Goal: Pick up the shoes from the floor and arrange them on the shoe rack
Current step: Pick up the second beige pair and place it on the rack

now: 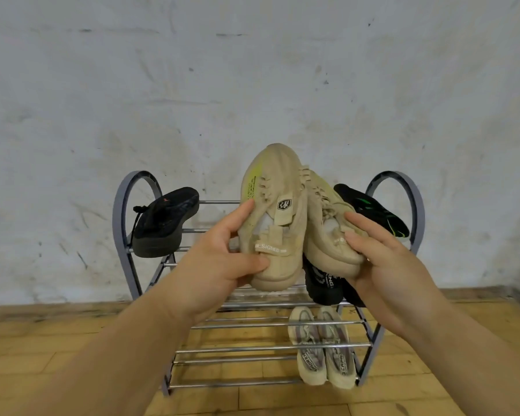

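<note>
Two beige knit sneakers are held up in front of the metal shoe rack [119, 205]. My left hand [222, 259] grips the left beige sneaker [275, 205] at its heel, toe pointing up. My right hand [385, 259] grips the right beige sneaker [327, 232], which leans against the first. Both shoes hover over the rack's top tier, heels toward me.
A black sandal [162, 220] lies on the top tier at the left, a black-and-green shoe [376, 210] at the right. Black shoes [324, 283] sit on the middle tier, a pale beige pair [321, 349] on the lowest. A scuffed white wall [252, 85] stands behind; wooden floor [57, 340] below.
</note>
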